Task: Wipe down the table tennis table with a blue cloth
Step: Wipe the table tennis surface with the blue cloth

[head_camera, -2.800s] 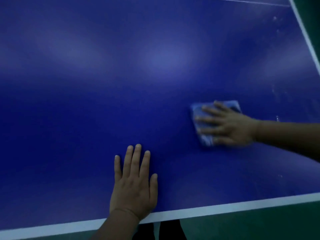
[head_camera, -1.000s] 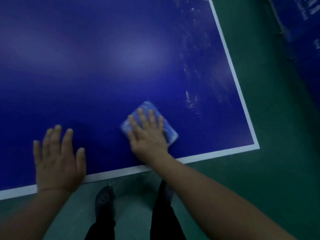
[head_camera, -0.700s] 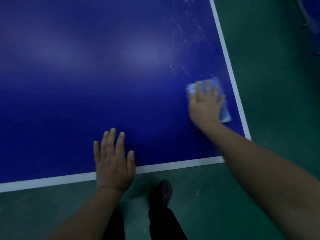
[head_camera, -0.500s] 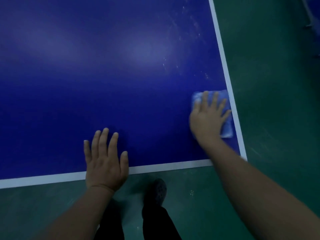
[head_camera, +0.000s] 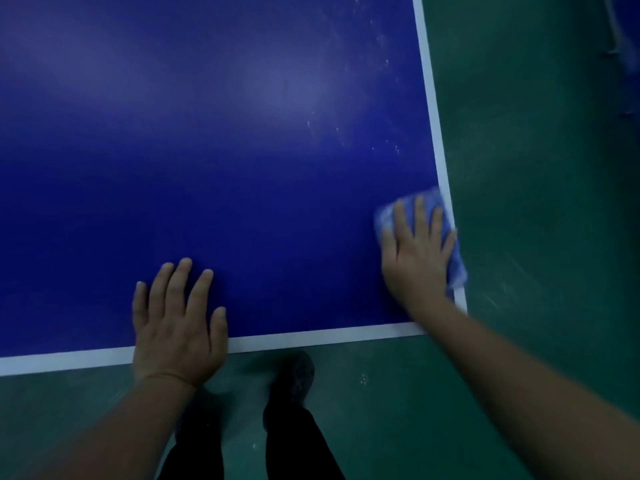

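The dark blue table tennis table [head_camera: 207, 150] with white border lines fills most of the head view. A folded light blue cloth [head_camera: 457, 265] lies at the table's near right corner, overlapping the white right edge line. My right hand [head_camera: 417, 252] presses flat on the cloth with straight, spread fingers and covers most of it. My left hand [head_camera: 176, 323] rests flat on the table by the near edge line, fingers straight, holding nothing.
White specks and smears [head_camera: 346, 133] dot the table surface beyond the cloth, near the right edge. Green floor [head_camera: 536, 168] surrounds the table at right and in front. My legs and a dark shoe [head_camera: 294, 379] stand just below the near edge.
My right hand has slid the cloth from the table's middle to the right edge, then back along it toward the near right corner. My left hand stays flat by the near edge.
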Available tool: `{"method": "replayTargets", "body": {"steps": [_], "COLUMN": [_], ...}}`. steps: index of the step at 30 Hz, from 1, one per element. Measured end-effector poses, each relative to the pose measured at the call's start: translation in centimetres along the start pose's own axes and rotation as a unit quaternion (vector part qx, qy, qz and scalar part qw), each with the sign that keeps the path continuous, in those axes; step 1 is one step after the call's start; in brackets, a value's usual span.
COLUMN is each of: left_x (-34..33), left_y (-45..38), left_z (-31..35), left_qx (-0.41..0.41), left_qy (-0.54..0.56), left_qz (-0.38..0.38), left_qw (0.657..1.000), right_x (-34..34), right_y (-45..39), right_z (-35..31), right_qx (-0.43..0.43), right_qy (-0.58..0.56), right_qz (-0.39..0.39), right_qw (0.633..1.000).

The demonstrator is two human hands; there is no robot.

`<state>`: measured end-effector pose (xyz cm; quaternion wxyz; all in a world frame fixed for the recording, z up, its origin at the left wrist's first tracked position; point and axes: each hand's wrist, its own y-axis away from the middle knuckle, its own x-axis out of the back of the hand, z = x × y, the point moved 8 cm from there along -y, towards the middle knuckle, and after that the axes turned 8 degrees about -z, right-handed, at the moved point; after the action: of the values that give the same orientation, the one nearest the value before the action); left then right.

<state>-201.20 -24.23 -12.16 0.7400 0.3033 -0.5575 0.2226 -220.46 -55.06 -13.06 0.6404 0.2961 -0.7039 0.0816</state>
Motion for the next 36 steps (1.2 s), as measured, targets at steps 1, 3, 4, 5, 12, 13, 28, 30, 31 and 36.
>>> {"method": "replayTargets", "body": {"steps": [1, 3, 4, 5, 12, 13, 28, 30, 31, 36], "left_x": [0.0, 0.0, 0.1, 0.2, 0.3, 0.3, -0.1, -0.1, -0.2, -0.4], "left_y": [0.0, 0.0, -0.1, -0.1, 0.0, 0.0, 0.0, 0.1, 0.1, 0.0], "left_z": [0.0, 0.1, 0.1, 0.2, 0.2, 0.2, 0.0, 0.0, 0.0, -0.2], "left_qx": [0.002, 0.002, 0.002, 0.003, 0.005, 0.006, 0.007, 0.006, 0.004, 0.0], "left_qy": [0.001, -0.001, 0.0, 0.002, -0.002, -0.003, -0.001, -0.006, -0.006, 0.004], "left_qz": [-0.001, -0.005, -0.006, -0.006, -0.002, -0.002, -0.003, -0.005, -0.002, -0.005], "left_qw": [1.0, 1.0, 1.0, 1.0, 1.0, 1.0, 1.0, 1.0, 1.0, 1.0], "right_x": [-1.2, -2.9, -3.0, -2.6, 2.6, 2.7, 0.7, 0.7, 0.5, -2.4], "right_y": [3.5, 8.1, 8.0, 6.6, -9.0, -9.7, 0.4, -0.4, 0.4, 10.7], "right_z": [-0.2, -0.1, 0.2, 0.4, 0.6, 0.4, 3.8, 3.9, 4.0, 3.8], "right_qx": [0.023, 0.069, 0.082, 0.084, -0.034, -0.039, -0.046, -0.077, -0.086, -0.086], "right_qy": [0.017, 0.055, 0.064, 0.062, -0.025, -0.03, 0.005, -0.016, -0.022, -0.013], "right_qz": [-0.013, -0.05, -0.063, -0.068, -0.008, -0.01, -0.022, -0.008, -0.003, -0.019], "right_qw": [1.0, 0.995, 0.992, 0.992, 0.999, 0.999, 0.999, 0.997, 0.996, 0.996]}}
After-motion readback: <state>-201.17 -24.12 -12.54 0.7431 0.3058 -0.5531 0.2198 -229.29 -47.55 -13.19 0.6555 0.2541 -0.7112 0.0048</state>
